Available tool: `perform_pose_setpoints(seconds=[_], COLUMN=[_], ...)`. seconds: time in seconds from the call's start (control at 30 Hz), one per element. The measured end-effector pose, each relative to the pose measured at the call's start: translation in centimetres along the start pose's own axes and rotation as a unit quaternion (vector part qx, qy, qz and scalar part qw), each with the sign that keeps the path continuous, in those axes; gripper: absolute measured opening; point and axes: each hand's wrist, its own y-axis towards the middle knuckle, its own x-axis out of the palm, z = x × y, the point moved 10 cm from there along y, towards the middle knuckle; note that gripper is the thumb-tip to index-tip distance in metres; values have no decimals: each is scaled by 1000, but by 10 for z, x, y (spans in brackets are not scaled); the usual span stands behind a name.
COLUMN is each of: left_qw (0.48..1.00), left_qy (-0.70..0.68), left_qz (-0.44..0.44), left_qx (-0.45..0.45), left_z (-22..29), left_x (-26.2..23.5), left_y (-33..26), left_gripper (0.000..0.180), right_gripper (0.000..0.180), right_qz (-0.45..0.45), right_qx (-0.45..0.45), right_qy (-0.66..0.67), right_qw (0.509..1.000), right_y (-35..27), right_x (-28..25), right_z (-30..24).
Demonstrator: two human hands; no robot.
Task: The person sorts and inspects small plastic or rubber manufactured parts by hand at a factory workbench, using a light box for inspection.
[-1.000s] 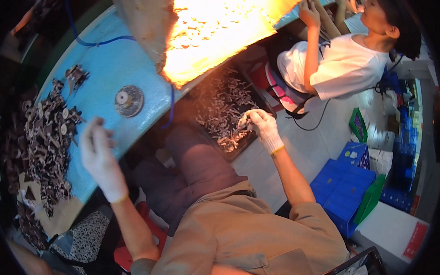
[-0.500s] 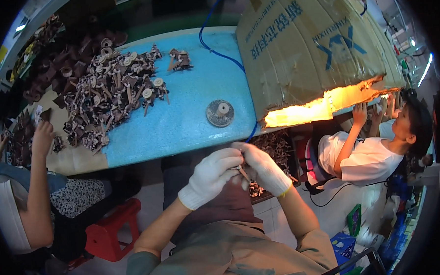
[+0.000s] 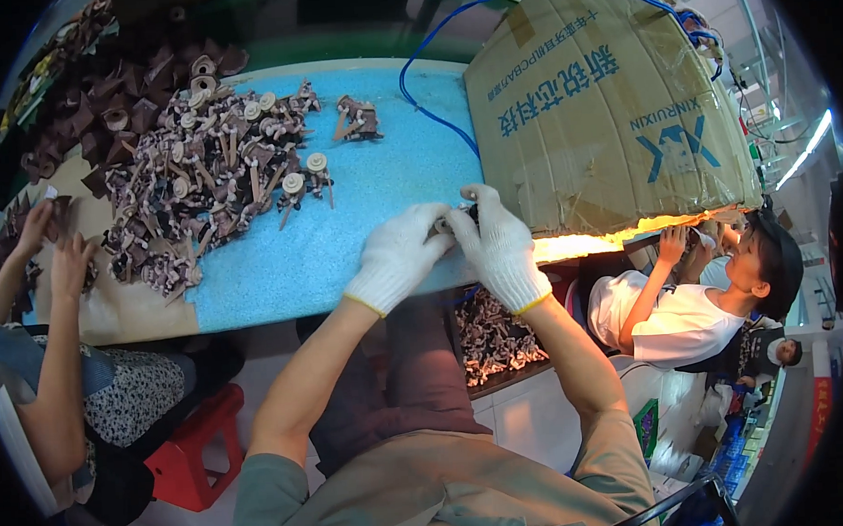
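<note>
Both hands are at the near edge of the blue surface, to the left of the cardboard box, and both wear white knit gloves. The left hand is partly closed, its fingers bent and directed to the right, with the tips just beside those of the right hand. Whether it grips anything cannot be told, because the contact area is covered. The right hand is partly closed, thumb and fingers brought together on a small dark item. This item is located between the two hands, over the near right part of the surface; its shape is mostly hidden. A single figure-like piece lies far of the hands, apart from the large pile of similar brown and cream pieces at the left. A blue cable runs along the box's left side and over its far edge. Orange light shows along the box's near lower edge. Below, a dark tray holds many small pieces.
</note>
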Motion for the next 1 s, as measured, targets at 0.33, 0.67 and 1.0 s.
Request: perform_pose_setpoints(seconds=[0.33, 0.67, 1.0], left_qw=[999, 927, 922], left_qy=[-48, -367, -374], left_qz=[0, 79, 83], left_qx=[-23, 0, -63], left_z=[-5, 24, -8], left_x=[-8, -9, -10], left_y=[-3, 38, 30], left_gripper=[42, 37, 36], right_gripper=[33, 13, 32], right_qz=[-85, -135, -47], right_qx=[-119, -189, -71], right_qy=[-217, -350, -102], right_qw=[965, 908, 991], right_y=[15, 6, 22], right_x=[18, 37, 12], right_z=[-34, -36, -21])
